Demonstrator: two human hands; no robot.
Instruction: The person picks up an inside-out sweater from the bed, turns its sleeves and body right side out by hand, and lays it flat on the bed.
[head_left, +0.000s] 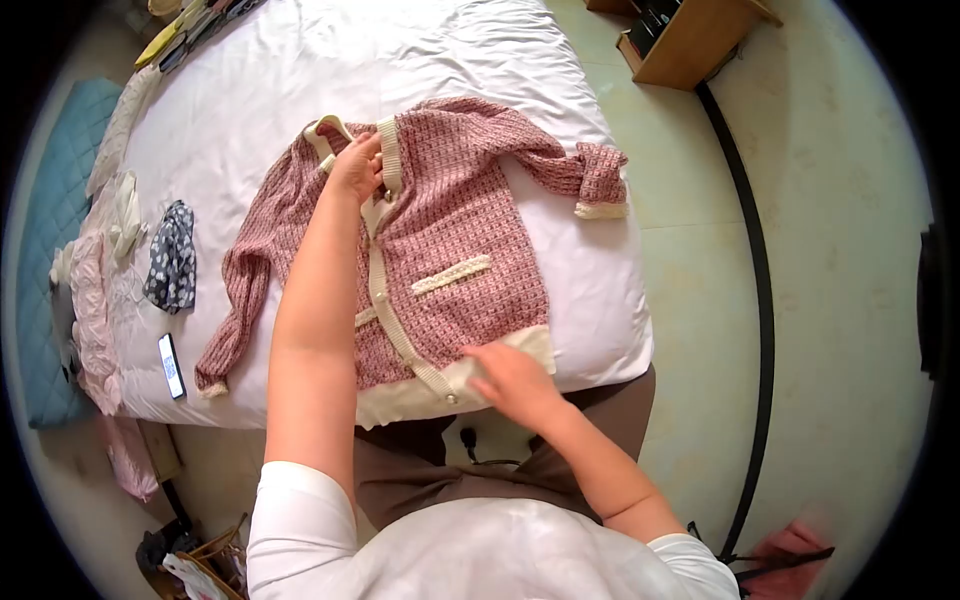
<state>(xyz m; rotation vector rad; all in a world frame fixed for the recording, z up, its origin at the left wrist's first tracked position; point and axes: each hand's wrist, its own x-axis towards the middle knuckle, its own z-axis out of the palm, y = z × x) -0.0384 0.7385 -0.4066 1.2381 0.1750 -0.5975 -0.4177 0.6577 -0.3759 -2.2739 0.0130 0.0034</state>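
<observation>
A pink knitted cardigan with cream trim lies spread on the white bed, its front edges together and its sleeves out to both sides. My left hand is at the neckline, its fingers closed at the cream collar band; what they pinch is too small to make out. Near the bottom hem, my right hand rests on the cardigan with its fingers apart. The hem hangs slightly at the bed's near edge. My left forearm covers part of the cardigan's front.
On the bed's left side are a phone, a dark patterned cloth and a white cloth. A blue quilted pad lies at the far left. A wooden cabinet stands at the upper right, and a black strip crosses the floor.
</observation>
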